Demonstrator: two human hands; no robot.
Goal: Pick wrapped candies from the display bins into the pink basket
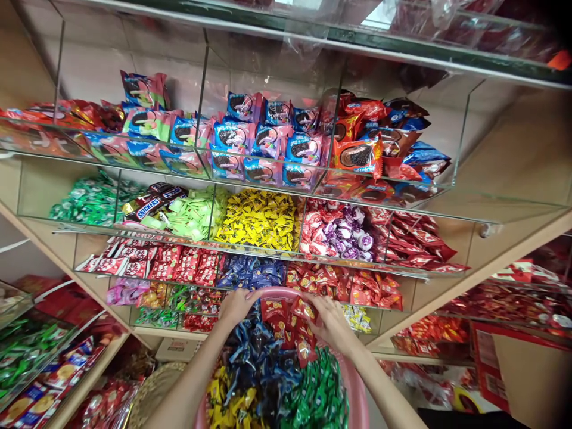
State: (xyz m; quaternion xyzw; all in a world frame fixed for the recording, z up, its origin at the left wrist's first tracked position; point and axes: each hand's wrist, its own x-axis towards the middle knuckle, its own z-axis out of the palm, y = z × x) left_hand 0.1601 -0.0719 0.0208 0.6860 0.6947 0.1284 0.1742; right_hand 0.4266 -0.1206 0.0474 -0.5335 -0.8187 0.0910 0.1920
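Observation:
A round pink basin (279, 291) filled with wrapped sweets is between my arms, its far rim close to the lower shelves. My left hand (239, 307) is closed on the far left part of the rim. On the far right part, my right hand (329, 319) grips the rim, its thumb reaching inside against the red packets (286, 322). Dark blue wrapped sweets (263, 363) fill the basin's middle. Green wrapped sweets (319, 390) lie at the right, yellow ones (235, 399) at the near left. The basin's near side is out of view.
Clear-fronted shelves ahead hold blue-and-pink cookie packs (268, 140), yellow sweets (261, 220), purple-and-white sweets (339, 232), blue packets (252, 272) and red packets (375, 290). A woven basket (158, 387) is below left. An open cardboard box (531, 369) stands at the right.

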